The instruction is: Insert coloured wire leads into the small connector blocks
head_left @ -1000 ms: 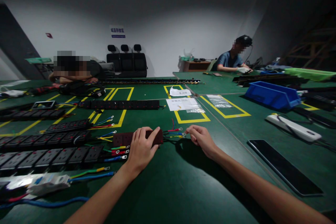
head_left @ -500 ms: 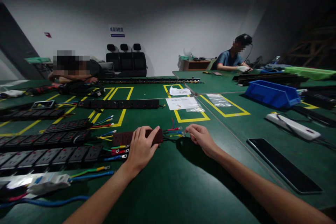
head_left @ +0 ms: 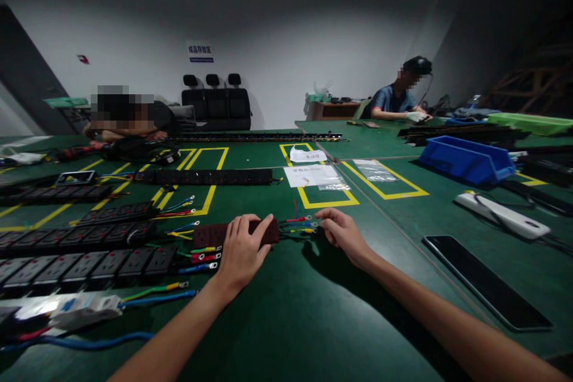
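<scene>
My left hand [head_left: 244, 250] lies over a dark red power strip [head_left: 203, 237], with thumb and fingers holding it down on the green table. Several wires [head_left: 293, 225] come out of the strip's right end, with red, blue and yellow sleeves and metal ring terminals at their tips. Just right of those terminals hovers my right hand [head_left: 342, 231], its index finger stretched out and apart from the wires. Nothing shows in its fingers.
Black power strips [head_left: 102, 265] with ring-ended wires fill the left side. A phone [head_left: 486, 282], a white power strip [head_left: 501, 216] and a blue bin [head_left: 465, 158] stand right. Papers [head_left: 311, 176] lie ahead. Two people sit across the table, one in white gloves [head_left: 417, 116].
My right hand has let go of the wire ends, its fingers opening slightly just right of the terminals. My left hand stays on the dark red power strip.
</scene>
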{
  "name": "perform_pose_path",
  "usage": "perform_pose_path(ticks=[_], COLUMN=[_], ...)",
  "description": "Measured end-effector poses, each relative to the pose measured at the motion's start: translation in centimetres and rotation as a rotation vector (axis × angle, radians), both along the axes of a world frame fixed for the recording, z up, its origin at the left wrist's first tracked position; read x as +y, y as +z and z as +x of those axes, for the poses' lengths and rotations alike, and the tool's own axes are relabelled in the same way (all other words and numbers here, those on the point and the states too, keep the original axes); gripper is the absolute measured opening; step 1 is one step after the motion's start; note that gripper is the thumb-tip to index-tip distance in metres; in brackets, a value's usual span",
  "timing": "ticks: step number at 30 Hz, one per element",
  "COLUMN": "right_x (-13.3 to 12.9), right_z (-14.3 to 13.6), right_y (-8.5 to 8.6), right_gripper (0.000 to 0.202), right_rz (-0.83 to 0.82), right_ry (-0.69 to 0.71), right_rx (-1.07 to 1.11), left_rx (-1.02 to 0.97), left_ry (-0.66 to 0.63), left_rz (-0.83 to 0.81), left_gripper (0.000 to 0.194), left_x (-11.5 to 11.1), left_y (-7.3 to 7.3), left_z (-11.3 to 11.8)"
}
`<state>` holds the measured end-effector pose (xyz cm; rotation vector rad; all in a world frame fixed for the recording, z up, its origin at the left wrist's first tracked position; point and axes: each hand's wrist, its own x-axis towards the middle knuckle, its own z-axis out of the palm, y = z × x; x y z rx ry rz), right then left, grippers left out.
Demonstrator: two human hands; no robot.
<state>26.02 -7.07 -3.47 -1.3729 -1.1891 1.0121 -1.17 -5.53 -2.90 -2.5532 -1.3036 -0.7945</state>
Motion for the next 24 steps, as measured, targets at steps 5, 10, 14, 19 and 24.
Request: perform_pose_path(ticks=[5, 10, 14, 19, 24], right_x=[-0.3, -0.7, -0.7, -0.8, -1.0], right_z=[0.3, 0.4, 0.4, 0.4, 0.3], right_y=[-0.2, -0.5, -0.8, -0.9, -0.7], right_gripper=[0.025, 0.018, 0.017, 0.019, 0.023], right_rz=[0.212, 0.376, 0.450, 0.515, 0.526], right_ry=[0.006, 0.037, 0.011, -0.041, -0.076], right_rx=[-0.381, -0.648, -0.727, -0.746, -0.717], left_rx=[0.012, 0.031, 0.033, 0.026, 0.005], left_ry=[0.002, 0.011, 0.010, 0.000, -0.001], left_rz=[0.026, 0.065, 0.084, 0.100, 0.096], left_gripper=[0.069, 0.073, 0.073, 0.073, 0.071], left_x=[-0.1, -0.1, -0.1, -0.1, -0.1], left_y=[-0.1, -0.1, -0.1, -0.1, -0.1], left_z=[0.0, 0.0, 0.0, 0.0, 0.0])
